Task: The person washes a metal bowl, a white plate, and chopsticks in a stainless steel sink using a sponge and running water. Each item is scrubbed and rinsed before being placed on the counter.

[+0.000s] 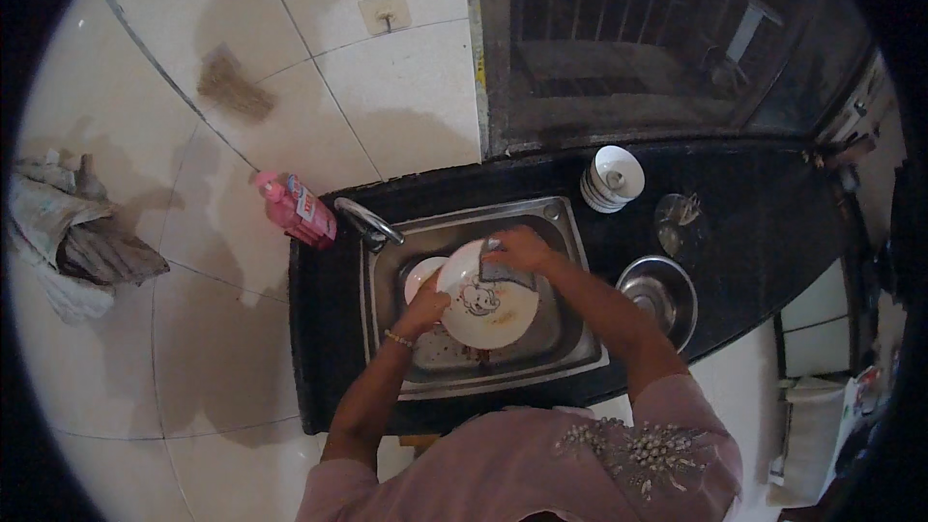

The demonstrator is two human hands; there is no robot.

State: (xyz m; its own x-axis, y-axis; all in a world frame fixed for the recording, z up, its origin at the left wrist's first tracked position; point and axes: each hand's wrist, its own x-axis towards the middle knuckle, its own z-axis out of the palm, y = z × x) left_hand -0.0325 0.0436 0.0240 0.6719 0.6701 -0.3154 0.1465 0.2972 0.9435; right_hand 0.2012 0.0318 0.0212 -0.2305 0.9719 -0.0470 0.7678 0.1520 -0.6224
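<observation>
Over a stainless steel sink [573, 371], my left hand [428, 306] grips the left rim of a white plate [464, 330] bearing an elephant drawing. The plate is tilted, with brown residue on its lower part. My right hand [520, 250] holds a grey cloth [507, 274] against the plate's upper right. Behind the plate, partly hidden, a lighter dish [420, 277] lies in the basin. Reddish-brown bits are scattered on the sink floor below the plate.
A chrome faucet [370, 217] arches over the sink's left corner, beside a pink detergent bottle [301, 212]. Stacked white bowls [616, 174], a glass container [670, 225] and a steel basin [685, 304] stand on the black countertop [754, 232] to the right.
</observation>
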